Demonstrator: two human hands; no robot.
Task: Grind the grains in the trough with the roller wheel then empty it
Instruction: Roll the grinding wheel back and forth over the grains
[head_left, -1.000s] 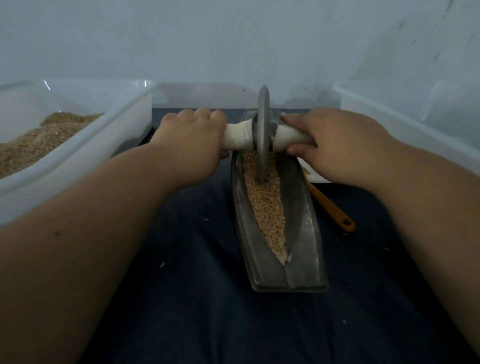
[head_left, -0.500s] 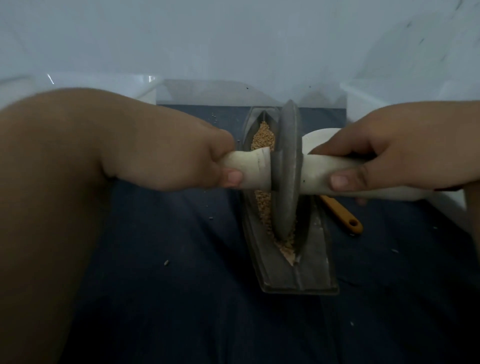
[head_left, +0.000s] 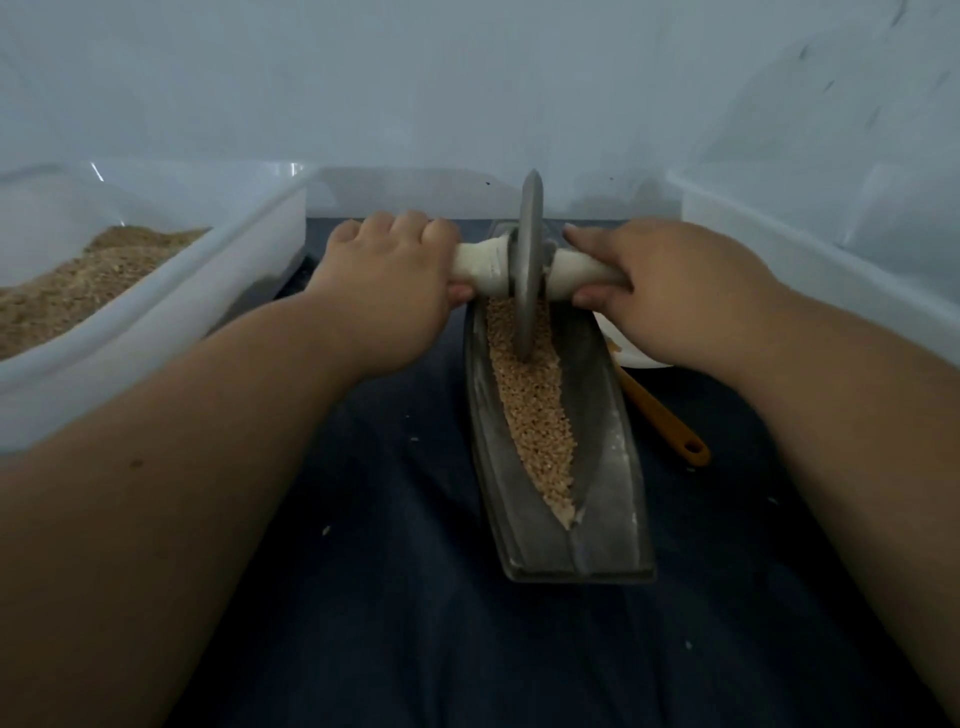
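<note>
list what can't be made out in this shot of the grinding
Head view only:
- Far end of the trough: hidden behind the roller wheel and both hands, left, right.
- White dish: mostly covered by the right hand.
- Orange handle: its head is hidden.
- Right bin: contents unseen.

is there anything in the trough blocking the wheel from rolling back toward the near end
Nothing visible does. The wheel stands upright in the far part of the trough, held by the left hand and right hand on its handle. Between it and the near end lie only the grains.
</note>
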